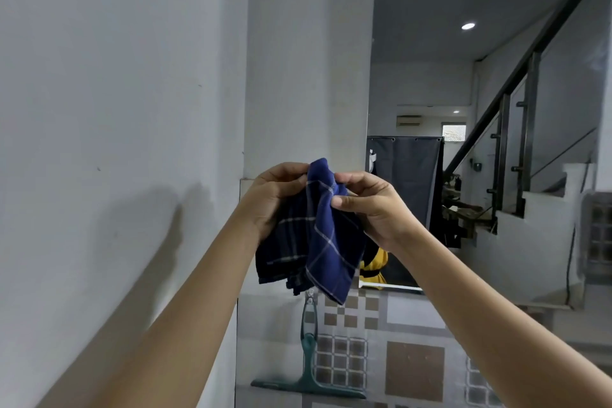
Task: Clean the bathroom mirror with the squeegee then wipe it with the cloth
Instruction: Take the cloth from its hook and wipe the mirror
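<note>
Both hands pinch blue checked cloth [318,235] left of mirror [496,76]: left hand [275,199], right hand [371,205] grip top edge. Green squeegee [309,358] hangs on tiled wall [414,371] below mirror.

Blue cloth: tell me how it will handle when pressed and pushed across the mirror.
The cloth is probably floppy: it drapes in loose folds below both hands, left and right. It likely weighs little, since fingertip pinches hold it up. Pushed on the mirror, it may bunch unless folded into a pad.
</note>
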`<act>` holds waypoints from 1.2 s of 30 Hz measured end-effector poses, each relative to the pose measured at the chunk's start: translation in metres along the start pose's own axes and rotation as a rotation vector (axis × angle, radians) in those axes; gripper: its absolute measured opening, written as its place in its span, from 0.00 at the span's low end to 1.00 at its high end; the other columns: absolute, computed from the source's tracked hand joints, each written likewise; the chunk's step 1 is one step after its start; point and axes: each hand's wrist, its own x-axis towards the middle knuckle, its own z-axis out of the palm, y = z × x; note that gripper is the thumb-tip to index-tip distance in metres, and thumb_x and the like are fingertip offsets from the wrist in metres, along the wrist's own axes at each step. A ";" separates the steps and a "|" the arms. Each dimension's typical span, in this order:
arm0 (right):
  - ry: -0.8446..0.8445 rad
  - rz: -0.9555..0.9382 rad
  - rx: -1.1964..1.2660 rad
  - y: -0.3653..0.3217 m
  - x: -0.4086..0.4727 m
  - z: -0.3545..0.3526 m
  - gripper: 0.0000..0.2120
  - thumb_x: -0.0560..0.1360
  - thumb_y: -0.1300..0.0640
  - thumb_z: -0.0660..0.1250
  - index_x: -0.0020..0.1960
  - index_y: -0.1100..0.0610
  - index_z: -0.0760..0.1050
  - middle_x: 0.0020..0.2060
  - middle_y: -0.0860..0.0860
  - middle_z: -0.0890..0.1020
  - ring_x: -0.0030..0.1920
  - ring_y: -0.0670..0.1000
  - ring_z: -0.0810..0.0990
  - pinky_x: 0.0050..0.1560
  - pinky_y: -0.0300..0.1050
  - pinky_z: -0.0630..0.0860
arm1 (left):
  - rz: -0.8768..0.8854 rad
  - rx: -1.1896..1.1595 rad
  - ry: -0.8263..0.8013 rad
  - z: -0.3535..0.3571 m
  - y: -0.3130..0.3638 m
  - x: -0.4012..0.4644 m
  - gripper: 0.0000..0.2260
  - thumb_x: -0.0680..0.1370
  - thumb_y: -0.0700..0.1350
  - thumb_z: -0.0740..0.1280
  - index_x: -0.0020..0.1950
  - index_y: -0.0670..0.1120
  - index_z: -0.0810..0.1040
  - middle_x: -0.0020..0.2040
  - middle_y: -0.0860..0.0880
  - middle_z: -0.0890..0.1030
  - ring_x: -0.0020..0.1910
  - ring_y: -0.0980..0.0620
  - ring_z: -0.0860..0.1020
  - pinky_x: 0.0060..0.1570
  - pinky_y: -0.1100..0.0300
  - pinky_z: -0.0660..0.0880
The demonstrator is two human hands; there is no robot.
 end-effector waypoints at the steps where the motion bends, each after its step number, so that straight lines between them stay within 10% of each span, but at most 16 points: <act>1: 0.017 -0.015 0.007 -0.001 -0.002 0.003 0.14 0.53 0.66 0.75 0.38 0.56 0.84 0.38 0.53 0.86 0.38 0.51 0.84 0.42 0.44 0.82 | 0.012 -0.004 -0.018 0.005 0.000 -0.001 0.06 0.68 0.34 0.67 0.39 0.43 0.81 0.38 0.44 0.84 0.38 0.45 0.82 0.38 0.57 0.80; 9: 0.200 -0.079 0.032 -0.004 -0.016 0.006 0.14 0.63 0.72 0.70 0.46 0.61 0.78 0.37 0.53 0.85 0.37 0.50 0.84 0.42 0.43 0.83 | 0.133 0.552 0.008 0.027 0.014 -0.010 0.08 0.76 0.37 0.64 0.49 0.46 0.81 0.40 0.53 0.84 0.38 0.61 0.81 0.33 0.75 0.71; 14: 0.239 -0.147 -0.315 -0.006 -0.021 0.000 0.13 0.70 0.72 0.69 0.47 0.55 0.80 0.44 0.52 0.85 0.44 0.51 0.83 0.48 0.47 0.82 | 0.008 0.658 -0.038 0.026 0.020 -0.018 0.10 0.79 0.46 0.62 0.53 0.47 0.81 0.50 0.50 0.84 0.48 0.55 0.82 0.55 0.56 0.73; 24: 0.214 -0.276 -0.772 -0.003 -0.033 0.004 0.14 0.69 0.67 0.74 0.52 0.54 0.81 0.41 0.42 0.83 0.39 0.41 0.82 0.42 0.35 0.79 | 0.038 0.612 0.102 0.026 -0.001 -0.024 0.07 0.76 0.40 0.66 0.52 0.44 0.80 0.47 0.42 0.83 0.47 0.45 0.81 0.54 0.48 0.78; 28: 0.352 -0.391 -1.062 0.002 -0.028 -0.008 0.18 0.62 0.49 0.79 0.50 0.46 0.79 0.43 0.45 0.79 0.41 0.52 0.75 0.45 0.54 0.78 | 0.132 0.687 0.105 0.025 -0.007 -0.024 0.08 0.77 0.38 0.64 0.53 0.48 0.76 0.48 0.41 0.82 0.49 0.43 0.80 0.49 0.45 0.79; 36: 0.191 -0.101 -0.835 0.009 -0.029 -0.014 0.08 0.74 0.53 0.70 0.51 0.49 0.74 0.44 0.49 0.84 0.43 0.44 0.83 0.41 0.36 0.78 | 0.310 0.733 -0.026 0.027 -0.004 -0.026 0.10 0.79 0.36 0.59 0.50 0.49 0.76 0.48 0.41 0.81 0.47 0.45 0.81 0.50 0.45 0.79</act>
